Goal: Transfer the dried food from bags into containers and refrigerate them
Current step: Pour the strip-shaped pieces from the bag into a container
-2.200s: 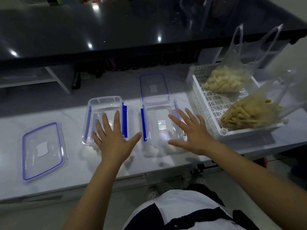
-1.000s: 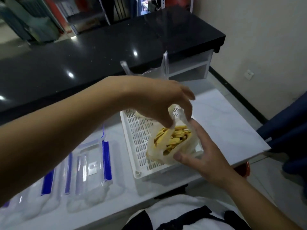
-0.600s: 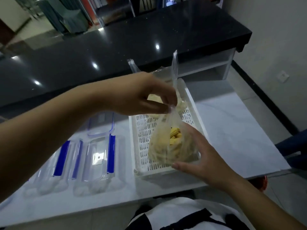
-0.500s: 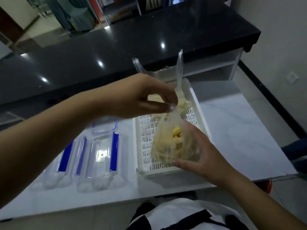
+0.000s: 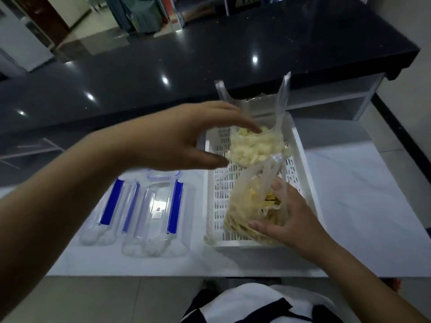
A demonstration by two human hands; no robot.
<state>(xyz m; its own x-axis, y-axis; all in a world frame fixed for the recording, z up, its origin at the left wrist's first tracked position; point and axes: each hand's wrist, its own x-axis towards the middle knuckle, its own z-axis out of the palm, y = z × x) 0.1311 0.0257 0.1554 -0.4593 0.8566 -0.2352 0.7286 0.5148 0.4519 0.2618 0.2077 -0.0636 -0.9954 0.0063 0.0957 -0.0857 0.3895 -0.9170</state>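
White marble counter [image 5: 349, 206], black bar top [image 5: 210, 43] behind. White basket [image 5: 303, 159] at right holding two bags. Right hand [image 5: 286, 220] gripping near bag [image 5: 247, 206], yellow strips inside. Left hand [image 5: 186, 138] spread open, empty, over basket edge by far bag [image 5: 256, 145]. Two open containers [image 5: 158, 206] left of basket.

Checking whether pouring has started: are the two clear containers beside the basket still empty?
Empty. Both clear containers show only see-through bottoms; the dried food remains bagged in the white basket, the near bag under the right hand.
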